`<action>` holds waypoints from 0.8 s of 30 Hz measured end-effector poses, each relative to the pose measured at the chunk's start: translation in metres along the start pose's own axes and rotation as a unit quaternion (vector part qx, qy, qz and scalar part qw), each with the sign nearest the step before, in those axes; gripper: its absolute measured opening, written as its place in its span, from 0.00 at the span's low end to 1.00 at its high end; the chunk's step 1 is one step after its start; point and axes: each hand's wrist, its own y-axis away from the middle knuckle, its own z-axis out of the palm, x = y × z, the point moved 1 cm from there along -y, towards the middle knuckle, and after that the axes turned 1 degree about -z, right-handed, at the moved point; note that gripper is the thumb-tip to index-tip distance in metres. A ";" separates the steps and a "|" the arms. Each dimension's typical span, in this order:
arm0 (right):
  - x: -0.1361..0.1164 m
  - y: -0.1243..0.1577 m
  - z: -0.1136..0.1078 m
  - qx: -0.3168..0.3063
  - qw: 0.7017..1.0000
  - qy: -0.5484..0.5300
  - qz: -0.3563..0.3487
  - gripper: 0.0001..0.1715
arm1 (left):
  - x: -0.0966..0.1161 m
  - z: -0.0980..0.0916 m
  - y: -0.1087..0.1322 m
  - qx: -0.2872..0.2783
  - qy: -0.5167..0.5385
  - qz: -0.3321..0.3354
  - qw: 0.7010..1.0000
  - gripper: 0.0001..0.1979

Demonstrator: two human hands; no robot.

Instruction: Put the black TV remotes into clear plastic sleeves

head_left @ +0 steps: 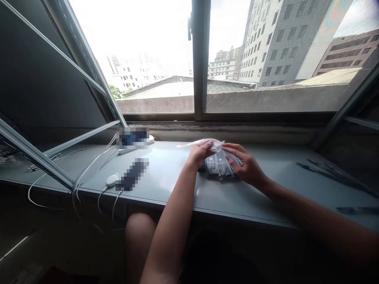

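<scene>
My left hand [202,152] pinches a crumpled clear plastic bag [217,146], raised just above the table. A thin flap of the plastic trails out to the left, past the fingers. To the right, my right hand [244,162] has its fingers stretched towards the bag's edge, thumb apart from them and beside the packets. Below the bag lies a pile of clear plastic packets [219,165] with dark contents I cannot make out. A dark thing at the pile's left side is mostly hidden behind my left hand.
The grey table [171,173] runs along the window. At left are a white power strip [136,145], a blurred-out phone-like thing [132,175], a round white charger [111,180] and loose white cables [89,167]. Dark pens or cables [331,173] lie at right. Metal frames [97,79] flank the table.
</scene>
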 end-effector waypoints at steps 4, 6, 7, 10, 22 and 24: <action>-0.004 0.000 0.000 0.005 1.000 -0.001 -0.010 0.23 | 0.000 0.000 0.000 -0.003 0.001 -0.001 1.000 0.02; -0.006 -0.001 -0.001 0.012 1.000 0.001 -0.011 0.22 | -0.001 0.001 0.000 0.000 0.005 0.000 1.000 0.02; -0.006 -0.001 -0.001 0.015 1.000 0.002 -0.010 0.22 | -0.001 0.001 0.000 0.001 0.006 0.000 1.000 0.02; -0.005 -0.001 -0.001 0.018 1.000 0.004 -0.001 0.21 | -0.001 0.001 0.000 0.004 0.005 -0.003 1.000 0.02; 0.007 0.001 0.002 0.004 1.000 0.002 0.027 0.20 | 0.000 0.003 0.002 -0.011 -0.009 -0.001 1.000 0.04; 0.008 0.001 0.002 -0.008 1.000 -0.001 0.020 0.20 | 0.000 0.003 0.002 -0.010 -0.007 0.003 1.000 0.07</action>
